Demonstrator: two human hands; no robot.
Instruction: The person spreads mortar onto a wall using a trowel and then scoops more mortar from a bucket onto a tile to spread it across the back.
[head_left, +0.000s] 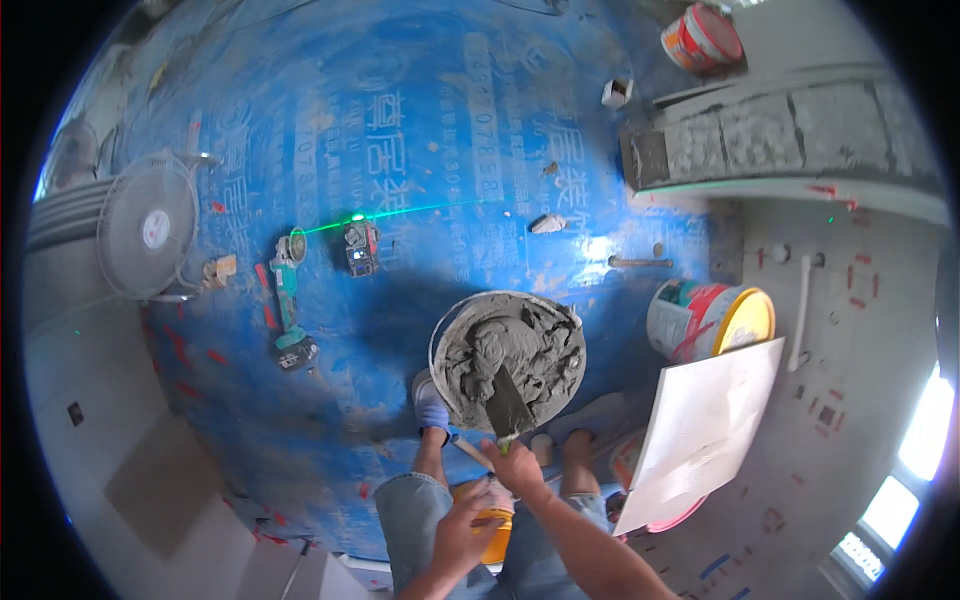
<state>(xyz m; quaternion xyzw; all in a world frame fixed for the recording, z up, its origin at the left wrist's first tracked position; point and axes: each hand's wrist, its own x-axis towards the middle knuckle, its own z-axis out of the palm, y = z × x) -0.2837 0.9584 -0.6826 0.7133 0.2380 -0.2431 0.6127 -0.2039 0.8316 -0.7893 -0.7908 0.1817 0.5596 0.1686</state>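
My right hand (517, 470) is closed round the green handle of a trowel (511, 408). Its flat metal blade dips into wet grey mortar (505, 345), which lies heaped and lumpy in a round bucket (436, 352) between my feet. Closer to my body, my left hand (463, 532) hovers over my lap, its fingers loosely bent and apart, with nothing visible in them. Just beyond its fingers is a yellow bucket (497, 540), partly covered by my hands and arms. A pale wooden stick (472, 455) lies beside the trowel handle.
Blue printed sheeting (420, 130) covers the floor. A cordless angle grinder (287, 305) and a laser level (361, 248) casting a green line lie ahead left, near a fan (150, 228). At right are a white tile (705, 430), a paint bucket (690, 318) and a mortar-coated ledge (760, 135).
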